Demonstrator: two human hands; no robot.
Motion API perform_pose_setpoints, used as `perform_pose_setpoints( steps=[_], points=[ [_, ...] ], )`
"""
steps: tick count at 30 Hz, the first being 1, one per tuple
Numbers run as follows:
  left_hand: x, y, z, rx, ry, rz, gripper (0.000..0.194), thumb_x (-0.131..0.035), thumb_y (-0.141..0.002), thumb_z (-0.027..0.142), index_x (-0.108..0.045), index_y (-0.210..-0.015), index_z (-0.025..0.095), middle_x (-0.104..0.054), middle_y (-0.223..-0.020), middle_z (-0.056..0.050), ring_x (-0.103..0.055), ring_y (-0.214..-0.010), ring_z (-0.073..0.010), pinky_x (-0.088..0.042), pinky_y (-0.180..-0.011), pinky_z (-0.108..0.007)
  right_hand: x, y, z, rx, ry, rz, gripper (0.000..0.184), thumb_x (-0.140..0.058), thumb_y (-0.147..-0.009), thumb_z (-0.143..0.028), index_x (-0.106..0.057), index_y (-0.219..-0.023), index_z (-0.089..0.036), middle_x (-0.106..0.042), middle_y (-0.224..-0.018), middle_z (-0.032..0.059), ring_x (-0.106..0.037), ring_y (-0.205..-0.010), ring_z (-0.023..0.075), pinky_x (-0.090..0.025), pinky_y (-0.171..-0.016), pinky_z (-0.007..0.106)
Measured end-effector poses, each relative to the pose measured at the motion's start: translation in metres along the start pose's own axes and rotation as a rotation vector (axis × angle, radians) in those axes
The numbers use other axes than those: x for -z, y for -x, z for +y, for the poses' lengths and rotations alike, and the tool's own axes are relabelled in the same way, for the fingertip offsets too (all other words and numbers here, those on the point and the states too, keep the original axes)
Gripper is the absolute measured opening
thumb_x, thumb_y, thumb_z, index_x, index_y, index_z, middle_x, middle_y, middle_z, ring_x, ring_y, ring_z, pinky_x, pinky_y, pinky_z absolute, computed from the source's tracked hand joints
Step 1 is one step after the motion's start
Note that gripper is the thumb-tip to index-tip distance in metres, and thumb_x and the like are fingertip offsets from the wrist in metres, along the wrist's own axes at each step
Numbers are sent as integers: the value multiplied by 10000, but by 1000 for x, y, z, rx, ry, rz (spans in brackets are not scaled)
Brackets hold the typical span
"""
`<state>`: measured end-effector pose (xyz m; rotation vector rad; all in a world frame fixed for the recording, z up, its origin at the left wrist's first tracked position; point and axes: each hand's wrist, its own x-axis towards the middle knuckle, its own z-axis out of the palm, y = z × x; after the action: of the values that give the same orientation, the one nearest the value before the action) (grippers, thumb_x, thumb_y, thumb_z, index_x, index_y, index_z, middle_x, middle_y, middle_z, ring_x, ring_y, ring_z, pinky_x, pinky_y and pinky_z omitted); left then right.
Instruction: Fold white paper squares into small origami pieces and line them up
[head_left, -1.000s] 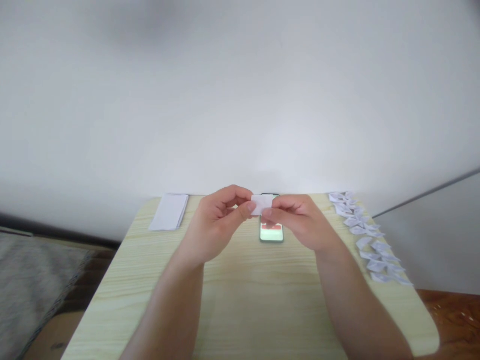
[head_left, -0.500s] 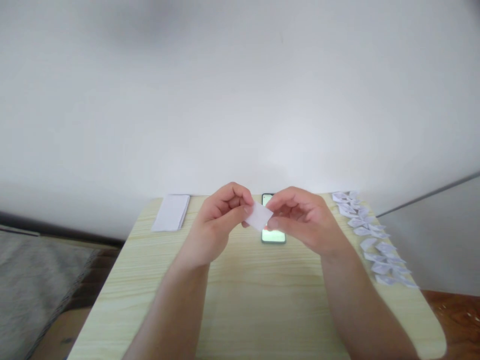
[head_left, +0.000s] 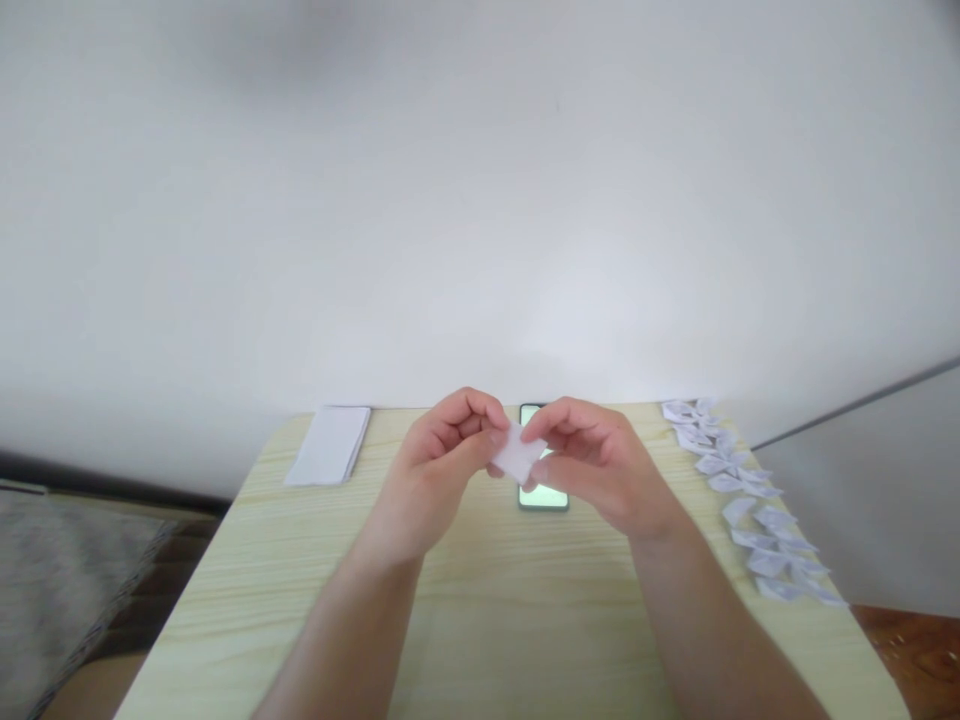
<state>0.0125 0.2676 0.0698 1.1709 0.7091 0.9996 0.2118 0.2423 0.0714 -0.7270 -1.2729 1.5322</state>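
Observation:
A small folded piece of white paper (head_left: 517, 456) is held in the air above the table, between both hands. My left hand (head_left: 448, 465) pinches its left corner between thumb and fingers. On the opposite side, my right hand (head_left: 589, 460) grips the paper's right edge, with thumb below and index finger above. Behind the paper and right hand lies a phone (head_left: 546, 498) with a lit, greenish-white screen, partly covered from view. Exact creases in the paper are too blurred to make out.
A stack of white paper sheets (head_left: 328, 447) lies at the table's back left. Several folded white paper pieces (head_left: 739, 480) form a row down the right edge. The pale wooden table (head_left: 525, 610) meets a white wall (head_left: 480, 200) at the back.
My right hand has moved slightly left, closer to my left hand, and its fingers reach further over the paper. The whole view has tilted, so the table sits a little lower.

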Motion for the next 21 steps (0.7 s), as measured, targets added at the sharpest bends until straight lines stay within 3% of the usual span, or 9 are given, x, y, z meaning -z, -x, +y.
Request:
perform_pose_setpoints(
  steps=[8, 21],
  points=[
    [-5, 0, 1, 14, 40, -16, 75, -664, -970, 279, -657, -966, 205, -603, -799, -17, -594, -742, -146, -466, -689, -302, 0, 2, -3, 6, 12, -6, 220, -783, -853, -217, -709, -1061, -216, -740, -913, 43, -705, -810, 191, -560, -708, 326],
    [-17, 0, 4, 44, 137, 17, 106, -690, -926, 286, -644, -916, 192, -584, -741, -19, -583, -688, -161, -472, -642, -312, 2, 3, -5, 43, 28, 26, 226, -789, -830, -167, -737, -1045, -213, -740, -861, 22, -696, -776, 162, -581, -716, 300]
  ],
)
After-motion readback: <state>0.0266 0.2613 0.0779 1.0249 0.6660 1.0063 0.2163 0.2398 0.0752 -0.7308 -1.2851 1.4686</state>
